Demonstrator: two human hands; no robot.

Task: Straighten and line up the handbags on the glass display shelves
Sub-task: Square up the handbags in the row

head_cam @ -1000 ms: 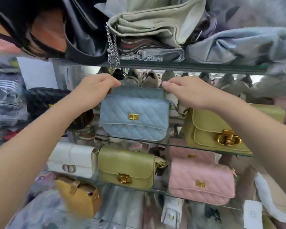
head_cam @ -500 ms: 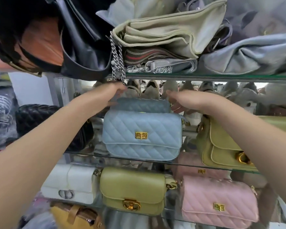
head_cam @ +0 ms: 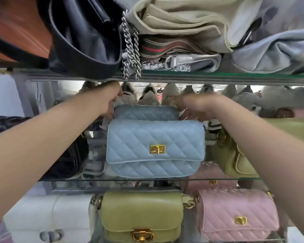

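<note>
Our left hand [head_cam: 109,102] and right hand [head_cam: 197,109] flank the rear blue bag [head_cam: 146,112] behind the front bag [head_cam: 154,148], likely squaring the 2; we cannot tell whether fingers [head_cam: 188,115] grip.

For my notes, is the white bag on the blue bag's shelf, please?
No, the white bag sits below the blue bag's glass shelf.

At the back there's a row of beige shoes [head_cam: 148,97] pointing toe-out (pretty blurry, honestly), a striped sneaker [head_cam: 213,126] lower down, and a plain white wall [head_cam: 2,95] off left.
</note>
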